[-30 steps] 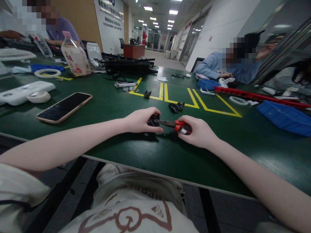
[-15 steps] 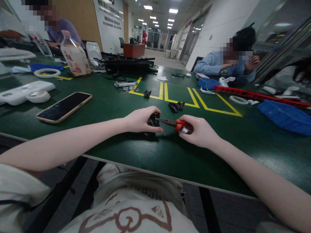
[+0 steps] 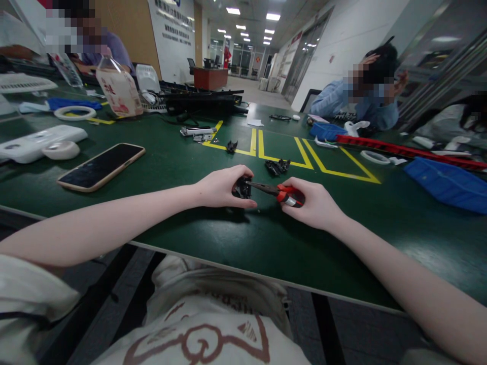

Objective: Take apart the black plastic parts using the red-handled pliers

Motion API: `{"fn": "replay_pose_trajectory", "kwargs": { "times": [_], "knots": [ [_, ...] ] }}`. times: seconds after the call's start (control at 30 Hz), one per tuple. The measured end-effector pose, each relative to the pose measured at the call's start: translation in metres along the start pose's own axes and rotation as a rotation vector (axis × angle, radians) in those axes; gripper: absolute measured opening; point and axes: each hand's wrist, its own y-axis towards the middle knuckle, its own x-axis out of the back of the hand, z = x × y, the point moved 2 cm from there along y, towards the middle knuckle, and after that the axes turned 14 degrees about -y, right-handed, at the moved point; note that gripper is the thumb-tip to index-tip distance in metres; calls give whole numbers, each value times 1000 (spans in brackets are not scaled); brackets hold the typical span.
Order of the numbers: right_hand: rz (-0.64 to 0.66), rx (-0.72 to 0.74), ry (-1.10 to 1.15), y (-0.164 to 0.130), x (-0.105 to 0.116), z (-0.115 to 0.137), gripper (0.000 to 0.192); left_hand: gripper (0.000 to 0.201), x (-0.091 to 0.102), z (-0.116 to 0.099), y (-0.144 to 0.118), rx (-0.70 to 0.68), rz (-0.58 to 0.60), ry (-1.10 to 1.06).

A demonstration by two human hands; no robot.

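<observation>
Between the thumb and fingers of my left hand [image 3: 224, 186] is a small black plastic part [image 3: 242, 188], held just above the table. My right hand [image 3: 314, 203] is wrapped round the red and black handles of long-nose pliers [image 3: 283, 192]. The pliers' dark jaws point left and reach the upper right side of the black part; whether they grip it I cannot tell. Beyond my hands lie broken black pieces [image 3: 277, 167], with a smaller black fragment [image 3: 232, 147] farther left.
A phone [image 3: 102, 166] lies left of my left forearm. Yellow tape outlines [image 3: 283, 161] mark the green table [image 3: 213, 238]. Blue trays [image 3: 447, 183] and a long red strip [image 3: 411, 151] lie right. A drink bottle [image 3: 118, 88] stands back left. Other people sit across the table.
The pliers' tip has shifted slightly upward on the black part, and my right hand has moved a little with it. A person at the back right has raised a hand to the head.
</observation>
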Motion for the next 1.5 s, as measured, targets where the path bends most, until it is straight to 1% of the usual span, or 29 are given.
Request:
{"fn": "replay_pose_trajectory", "kwargs": {
  "times": [0.3,0.53,0.7,0.9,1.2,1.5],
  "knots": [
    [-41,38,-39,-2,8,-2,31,68,1,0,0,31,28,-10],
    [-11,52,-59,-2,5,0,31,66,0,0,0,16,16,19],
    [14,41,-70,-3,5,1,30,68,0,1,0,9,22,34],
    [-10,56,-85,-3,6,0,29,67,1,0,0,0,25,40],
    [-6,83,-90,-4,5,2,24,66,0,1,0,-14,14,49],
    [-56,131,-188,-6,7,3,26,64,1,0,0,9,49,33]
  ]
}}
